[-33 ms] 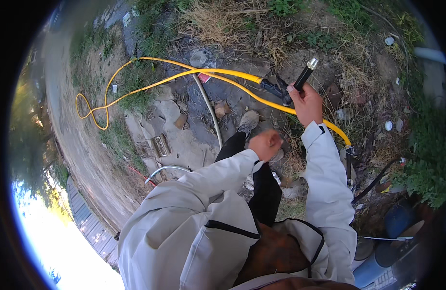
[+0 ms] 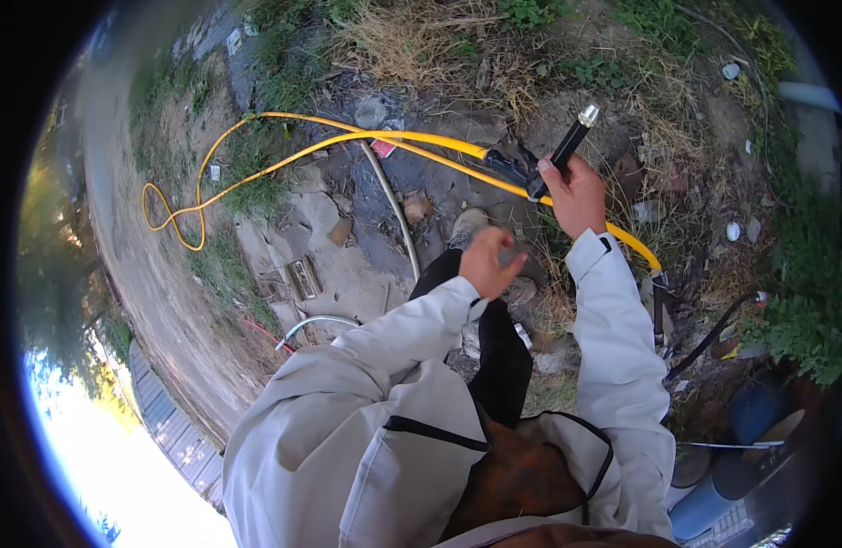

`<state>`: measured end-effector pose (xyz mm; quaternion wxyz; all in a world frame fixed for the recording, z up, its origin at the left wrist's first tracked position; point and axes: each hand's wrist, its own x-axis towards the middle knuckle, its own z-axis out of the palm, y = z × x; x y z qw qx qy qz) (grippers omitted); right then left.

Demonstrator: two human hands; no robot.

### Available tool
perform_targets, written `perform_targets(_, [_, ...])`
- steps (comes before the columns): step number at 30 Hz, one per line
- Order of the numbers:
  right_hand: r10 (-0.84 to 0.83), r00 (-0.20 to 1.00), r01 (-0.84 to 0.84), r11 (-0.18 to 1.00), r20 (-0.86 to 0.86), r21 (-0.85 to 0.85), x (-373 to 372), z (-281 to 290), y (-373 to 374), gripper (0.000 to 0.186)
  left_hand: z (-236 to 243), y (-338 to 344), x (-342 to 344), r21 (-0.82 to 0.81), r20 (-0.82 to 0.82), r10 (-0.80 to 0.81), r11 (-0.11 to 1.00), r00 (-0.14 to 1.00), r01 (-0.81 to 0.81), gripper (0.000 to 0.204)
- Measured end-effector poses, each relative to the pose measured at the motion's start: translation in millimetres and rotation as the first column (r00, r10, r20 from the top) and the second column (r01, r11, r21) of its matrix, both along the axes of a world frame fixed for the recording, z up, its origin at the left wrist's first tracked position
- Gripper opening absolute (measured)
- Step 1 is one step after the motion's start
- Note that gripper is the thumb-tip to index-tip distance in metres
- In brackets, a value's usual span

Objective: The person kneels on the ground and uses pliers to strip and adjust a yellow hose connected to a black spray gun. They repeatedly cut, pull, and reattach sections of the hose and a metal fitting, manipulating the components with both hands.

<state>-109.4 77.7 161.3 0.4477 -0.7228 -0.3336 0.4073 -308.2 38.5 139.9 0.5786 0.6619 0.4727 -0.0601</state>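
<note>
Head view, taking the black spray gun as landmark: far to its left, a yellow hose (image 2: 448, 143) lies looped over dirt and grass, and its thick strand runs rightward into the back of the gun. Left of the gun and nearer the person, a light-blue curved pipe (image 2: 319, 318) lies on the ground. Closer to the gun, still on its left, a grey pipe (image 2: 391, 193) reaches from under the hose toward the person. Just left of the gun and nearer the body is a shoe (image 2: 468, 225), with the left hand (image 2: 487, 265) in front of the leg; its fingers are half curled, the thumb stands apart, and no object shows in them.

The black spray gun (image 2: 566, 148) is raised above the ground, slanting away with its silver tip (image 2: 587, 116) foremost. At its right side, the right hand (image 2: 581, 194) has its fingers closed round the black body. A second strand of hose passes below the gun to a black fitting (image 2: 657, 308) on its right, nearer the person. Further right of the gun come a black hose (image 2: 709, 344) and a dark-blue barrel (image 2: 756, 406).
</note>
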Motion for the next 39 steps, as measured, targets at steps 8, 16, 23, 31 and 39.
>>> perform_targets(8, [-0.068,0.993,0.058,0.993,-0.097,-0.102,-20.2,56.2,-21.5,0.035,28.3,104.9,13.1,0.778,0.149,-0.397,0.613,0.906,0.141,0.077])
perform_targets(16, [-0.295,0.952,0.293,0.956,-0.085,-0.031,-37.0,69.7,-122.1,0.027,-3.3,96.4,-6.3,0.432,0.286,-0.025,0.895,0.958,-0.106,0.03])
perform_targets(23, [-0.195,0.584,0.675,0.656,0.788,-0.338,23.3,60.1,-329.8,0.057,21.3,105.8,-78.0,0.025,0.185,0.307,0.948,0.934,-0.317,0.016])
perform_targets(31, [0.029,0.63,0.695,0.424,0.776,-0.581,57.6,-11.9,-409.9,0.091,8.3,180.0,-138.5,0.338,-0.076,0.659,0.723,0.748,-0.603,0.037])
perform_targets(39, [0.276,0.742,0.551,0.269,0.612,-0.79,64.7,-4.4,-400.4,0.088,34.1,190.9,-174.1,0.148,0.071,0.788,0.598,0.612,-0.787,0.027])
